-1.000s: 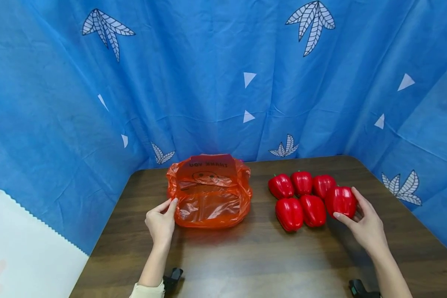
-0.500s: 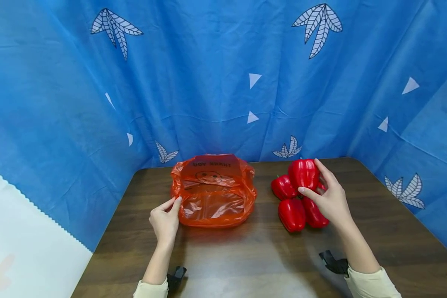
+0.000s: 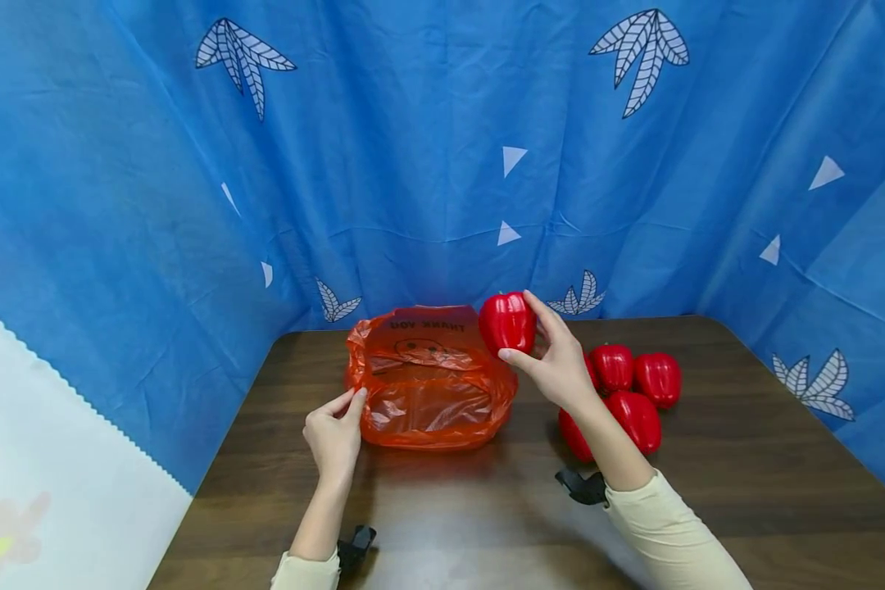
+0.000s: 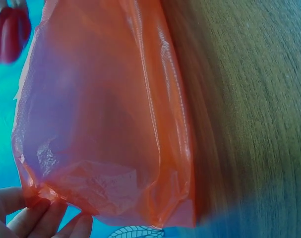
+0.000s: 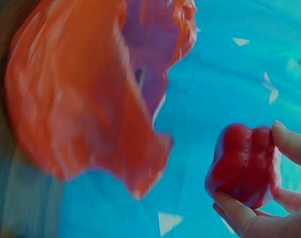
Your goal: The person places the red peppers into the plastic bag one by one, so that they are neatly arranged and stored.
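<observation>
A thin, see-through red plastic bag (image 3: 428, 414) stands with its mouth spread, dark "THANK YOU" lettering on its far wall. My left hand (image 3: 333, 434) pinches the bag's rim at its near left; the left wrist view shows thumb and fingertips (image 4: 41, 213) gathered on the film. Raised above the table, a red bell pepper (image 3: 507, 322) is gripped between the thumb and fingers of my right hand (image 3: 556, 365). In the head view it overlaps the bag's back right corner. The right wrist view has the pepper (image 5: 243, 166) beside the bag (image 5: 86, 109), apart from it.
Several more red bell peppers (image 3: 658, 380) lie grouped on the wooden table (image 3: 752, 459) to the right, partly hidden by my right forearm. A blue patterned curtain (image 3: 442, 164) hangs behind the table. White cloth (image 3: 59, 475) shows at the left.
My right hand has lifted the bell pepper from the right end of the group and carried it left, up to the bag. My left hand keeps its pinch on the rim.
</observation>
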A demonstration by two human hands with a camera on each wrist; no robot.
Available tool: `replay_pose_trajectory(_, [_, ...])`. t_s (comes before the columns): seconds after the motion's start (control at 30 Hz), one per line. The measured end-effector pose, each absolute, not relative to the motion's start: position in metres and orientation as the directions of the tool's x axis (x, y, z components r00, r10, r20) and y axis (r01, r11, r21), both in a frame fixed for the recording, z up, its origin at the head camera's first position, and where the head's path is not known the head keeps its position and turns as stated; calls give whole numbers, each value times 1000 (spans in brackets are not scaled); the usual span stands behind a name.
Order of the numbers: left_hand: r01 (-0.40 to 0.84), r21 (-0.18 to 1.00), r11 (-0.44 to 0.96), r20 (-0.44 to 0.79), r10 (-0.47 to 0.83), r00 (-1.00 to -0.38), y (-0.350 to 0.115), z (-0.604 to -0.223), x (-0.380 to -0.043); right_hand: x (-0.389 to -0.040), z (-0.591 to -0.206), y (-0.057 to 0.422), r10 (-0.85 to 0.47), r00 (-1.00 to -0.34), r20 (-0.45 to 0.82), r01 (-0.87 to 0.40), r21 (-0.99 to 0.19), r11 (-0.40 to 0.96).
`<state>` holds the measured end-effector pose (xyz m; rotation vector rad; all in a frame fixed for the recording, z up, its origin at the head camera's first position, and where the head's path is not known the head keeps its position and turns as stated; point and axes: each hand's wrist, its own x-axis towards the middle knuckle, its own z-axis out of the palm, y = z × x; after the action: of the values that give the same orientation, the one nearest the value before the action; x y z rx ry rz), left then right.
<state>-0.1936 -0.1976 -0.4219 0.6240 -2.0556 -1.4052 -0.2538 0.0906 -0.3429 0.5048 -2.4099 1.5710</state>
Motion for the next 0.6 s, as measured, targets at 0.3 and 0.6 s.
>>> replay_pose_trajectory(0.3, [-48,947,316,173,-634,-754,-197,-422,-193,-276,-349,33,-205,-919,335,-388,-858,336])
replay_pose_trajectory(0.6, [-27,933,359,226,-642,-732,-193,-426,-194,-292,-372,-15,-200,-930,307,-362,-854,373])
